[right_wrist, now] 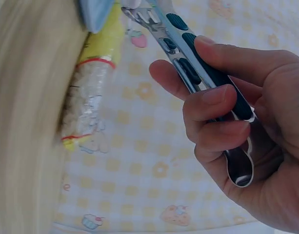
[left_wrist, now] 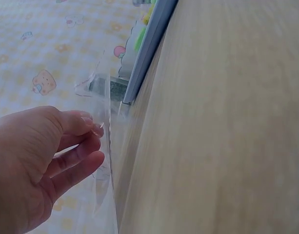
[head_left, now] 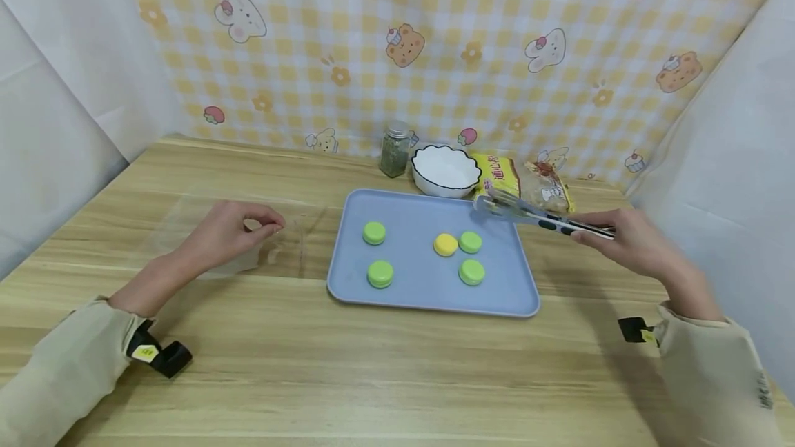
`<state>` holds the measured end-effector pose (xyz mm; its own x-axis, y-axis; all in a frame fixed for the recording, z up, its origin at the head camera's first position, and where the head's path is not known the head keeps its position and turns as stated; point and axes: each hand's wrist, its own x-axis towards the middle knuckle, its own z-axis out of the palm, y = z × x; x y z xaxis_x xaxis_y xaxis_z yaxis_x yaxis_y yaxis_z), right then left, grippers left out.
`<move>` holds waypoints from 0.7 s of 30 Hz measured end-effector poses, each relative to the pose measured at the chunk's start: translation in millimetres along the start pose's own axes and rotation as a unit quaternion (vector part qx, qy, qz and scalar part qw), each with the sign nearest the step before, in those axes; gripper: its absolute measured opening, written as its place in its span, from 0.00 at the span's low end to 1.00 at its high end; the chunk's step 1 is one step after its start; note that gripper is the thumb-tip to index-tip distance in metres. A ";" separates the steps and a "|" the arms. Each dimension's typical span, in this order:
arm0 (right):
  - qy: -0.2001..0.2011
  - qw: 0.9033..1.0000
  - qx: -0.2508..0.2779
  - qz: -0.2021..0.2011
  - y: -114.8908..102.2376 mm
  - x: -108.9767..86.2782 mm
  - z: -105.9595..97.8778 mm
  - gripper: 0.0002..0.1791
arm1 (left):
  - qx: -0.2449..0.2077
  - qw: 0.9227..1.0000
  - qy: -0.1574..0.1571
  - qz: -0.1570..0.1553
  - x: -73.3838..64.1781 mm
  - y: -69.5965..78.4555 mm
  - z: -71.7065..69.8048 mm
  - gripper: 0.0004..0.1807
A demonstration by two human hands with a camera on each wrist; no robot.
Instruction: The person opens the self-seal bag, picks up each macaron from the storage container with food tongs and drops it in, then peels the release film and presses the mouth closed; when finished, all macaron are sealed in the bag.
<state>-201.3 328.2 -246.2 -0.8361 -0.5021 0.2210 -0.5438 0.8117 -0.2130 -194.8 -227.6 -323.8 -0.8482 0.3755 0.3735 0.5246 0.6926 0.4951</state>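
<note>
On the left of the table lies a thin clear plastic piece (head_left: 288, 243); whether it is a bag or a box I cannot tell. My left hand (head_left: 226, 232) pinches its edge between thumb and fingertips, as the left wrist view shows. My right hand (right_wrist: 247, 112) grips metal tongs (right_wrist: 203, 73) with dark grip pads, fingers curled round the handles. The head of the tongs hangs over the far right corner of the blue tray (head_left: 410, 299). Several green macarons (head_left: 380, 273) and one yellow macaron (head_left: 445, 244) are on the tray. Nothing visible is between the tong tips, which look blurred.
Behind the tray stand a glass jar (head_left: 395, 150) of dried herbs and a white scalloped bowl (head_left: 445, 170). A yellow pasta bag (head_left: 497, 174) lies beside the bowl. A checked curtain (head_left: 348, 33) hangs at the back of the wooden table (head_left: 385, 371).
</note>
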 end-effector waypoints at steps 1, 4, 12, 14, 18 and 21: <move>0.004 1.000 0.005 0.002 -2.4 -0.8 -2.1 0.16 | 0.000 1.000 -0.001 0.001 0.4 0.3 -0.2 0.05; 0.013 1.000 0.010 0.000 -13.9 -0.3 -6.5 0.17 | 0.002 1.000 0.000 0.002 1.4 1.0 -0.6 0.05; 0.024 0.997 0.001 -0.077 -54.3 16.0 1.1 0.17 | -0.001 1.000 0.000 -0.012 1.5 -0.1 1.9 0.02; 0.008 0.997 0.017 -0.081 -64.2 21.4 4.0 0.17 | -0.004 1.000 0.000 -0.021 1.7 -0.3 3.0 0.01; -0.027 0.994 0.047 -0.091 -81.6 36.5 13.7 0.17 | -0.015 1.000 -0.002 -0.028 1.3 -0.7 4.2 0.03; -0.056 0.991 0.068 -0.100 -93.6 49.8 24.6 0.17 | -0.026 0.999 -0.005 -0.021 0.6 -1.0 4.5 0.04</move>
<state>-193.8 219.9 -238.6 -0.7092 -0.6851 0.1661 -0.6979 0.6491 -0.3027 -196.2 -225.3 -327.6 -0.8701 0.3536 0.3434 0.4915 0.6746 0.5508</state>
